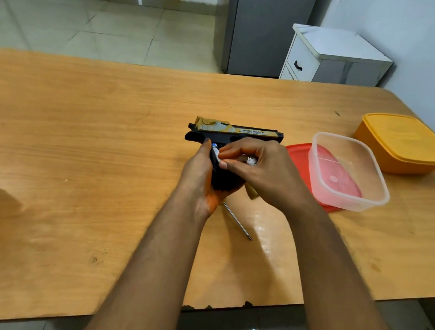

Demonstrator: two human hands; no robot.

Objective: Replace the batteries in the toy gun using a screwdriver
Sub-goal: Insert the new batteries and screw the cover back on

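**benchmonkey:** Right in front of the clear tub (349, 172), mid-table, is where the toy gun (236, 134) sits: barrel pointing toward the tub, grip toward the person. Left hand (201, 173) is wrapped around the grip, holding it steady. Right hand (255, 164) is pinching a battery (216, 152) at the open grip, fingertips closed on it. Something shiny is tucked further back in that palm, can't tell what. Screwdriver (236, 219) is lying loose on the table (74, 144), on the person's side of the gun, its handle half hidden under the right wrist.

**tinkerdad:** So which step is that?

**benchmonkey:** My read is the battery swap itself, since the driver's down and the compartment looks open. Going in or coming out, can't say from this. Next it needs the cell lined up the right way round and pushed home, then the cover and screw, so the driver gets picked up again.

**tinkerdad:** Anything in the tubs?

**benchmonkey:** Clear tub looks empty; it's sitting on a red lid (300, 155) that shows through the bottom. Orange box (403, 146), just beyond the tub, has its lid on, so no idea what's inside.
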